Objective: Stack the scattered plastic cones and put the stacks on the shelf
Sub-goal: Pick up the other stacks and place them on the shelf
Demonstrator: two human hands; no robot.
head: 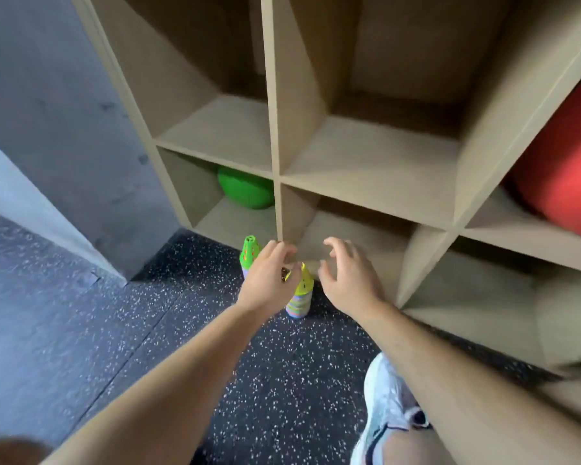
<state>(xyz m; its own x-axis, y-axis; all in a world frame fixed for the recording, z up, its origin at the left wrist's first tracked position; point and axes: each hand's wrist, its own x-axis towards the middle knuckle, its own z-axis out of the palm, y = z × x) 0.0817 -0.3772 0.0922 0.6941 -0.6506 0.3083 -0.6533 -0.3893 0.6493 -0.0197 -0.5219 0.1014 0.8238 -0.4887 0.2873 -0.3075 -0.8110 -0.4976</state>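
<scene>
Both bare arms reach forward and down, side by side. The left hand shows its back, with the fingers bent downward; whether they grip anything is hidden. The right hand, just beside it, is spread with fingers curved, holding nothing.

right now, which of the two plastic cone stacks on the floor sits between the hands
The yellow-topped plastic cone stack, between the left hand and right hand; the green-topped stack stands beyond the left hand.
</scene>
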